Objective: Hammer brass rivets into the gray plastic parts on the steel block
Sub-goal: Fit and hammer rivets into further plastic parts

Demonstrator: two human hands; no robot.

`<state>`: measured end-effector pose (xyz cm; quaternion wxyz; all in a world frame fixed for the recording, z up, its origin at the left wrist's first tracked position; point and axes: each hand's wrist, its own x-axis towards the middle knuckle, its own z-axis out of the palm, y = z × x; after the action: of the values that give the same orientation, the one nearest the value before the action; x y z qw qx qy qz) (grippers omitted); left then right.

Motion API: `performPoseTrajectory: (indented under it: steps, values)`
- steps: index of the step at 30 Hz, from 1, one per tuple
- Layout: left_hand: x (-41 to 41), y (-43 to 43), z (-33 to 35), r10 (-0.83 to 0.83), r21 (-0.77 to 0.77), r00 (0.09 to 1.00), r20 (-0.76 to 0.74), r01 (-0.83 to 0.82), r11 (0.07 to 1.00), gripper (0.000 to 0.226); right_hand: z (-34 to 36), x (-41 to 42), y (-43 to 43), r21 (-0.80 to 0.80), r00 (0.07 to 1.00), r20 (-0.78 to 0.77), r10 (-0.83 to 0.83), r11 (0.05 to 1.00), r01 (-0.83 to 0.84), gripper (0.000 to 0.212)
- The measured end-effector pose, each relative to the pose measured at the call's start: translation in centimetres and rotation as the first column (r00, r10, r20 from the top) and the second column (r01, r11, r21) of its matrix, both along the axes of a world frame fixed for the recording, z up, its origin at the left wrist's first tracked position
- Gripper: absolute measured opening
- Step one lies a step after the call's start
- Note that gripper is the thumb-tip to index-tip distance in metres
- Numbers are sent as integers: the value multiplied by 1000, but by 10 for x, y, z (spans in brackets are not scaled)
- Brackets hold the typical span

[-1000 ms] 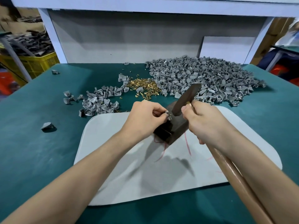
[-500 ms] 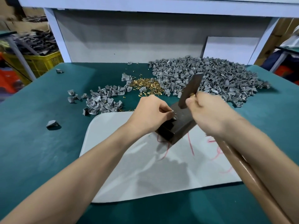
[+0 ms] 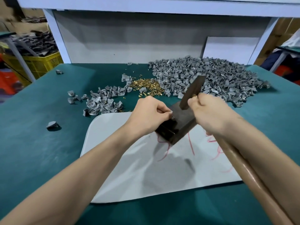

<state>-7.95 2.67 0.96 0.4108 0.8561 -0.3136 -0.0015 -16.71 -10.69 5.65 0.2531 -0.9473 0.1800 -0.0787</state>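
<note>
a dark steel block [image 3: 181,122] sits on the pale mat [image 3: 129,159]; the left hand [image 3: 149,116] pinches a tiny part at its notch, the right hand [image 3: 209,114] grips a hammer [image 3: 192,93] poised above, rivets [image 3: 146,87] and gray parts [image 3: 211,78] heaped beyond.

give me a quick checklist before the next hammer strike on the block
1. Steel block sits on the gray mat: ok.
2. Left hand pinches a small part at the block's top edge: ok.
3. Rivet seated upright in it: cannot tell, too small.
4. Right hand grips the hammer, head above the block: ok.
5. Left fingertips clear of the strike spot: not ok, right beside it.
</note>
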Motion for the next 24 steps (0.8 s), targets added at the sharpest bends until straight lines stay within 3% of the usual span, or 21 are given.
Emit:
performPoseTrajectory:
  steps: [6,10,14,18,19,20,22,24]
  values:
    - [-4,3,-2,-3,-50,999,-42,1,999,20,-4,1,-13,174,995,81,-61,984,46,36]
    - [-12,6,-14,38,-119,999,22,-35,992,10,-13,0,-41,317,971,167,-174,942,114,34]
    - [-16,9,-26,74,-213,996,51,-62,975,13,-29,-9,-78,740,927,62,-369,641,205,33]
    - [-20,7,-31,84,-264,996,38,-71,962,14,-52,-17,-91,790,891,-44,-453,530,309,29]
    - [-21,7,-32,86,-277,996,27,-75,958,14,-53,-16,-93,766,884,-45,-466,552,330,28]
    - [-22,6,-33,86,-289,996,19,-77,954,14,-53,-15,-94,677,881,-51,-470,633,377,29]
    - [-23,6,-35,87,-304,996,15,-79,949,16,-51,-12,-100,238,872,-121,-475,839,490,35]
    - [-23,6,-36,82,-321,996,18,-72,944,17,-45,-14,-96,-200,837,-180,-517,852,483,40]
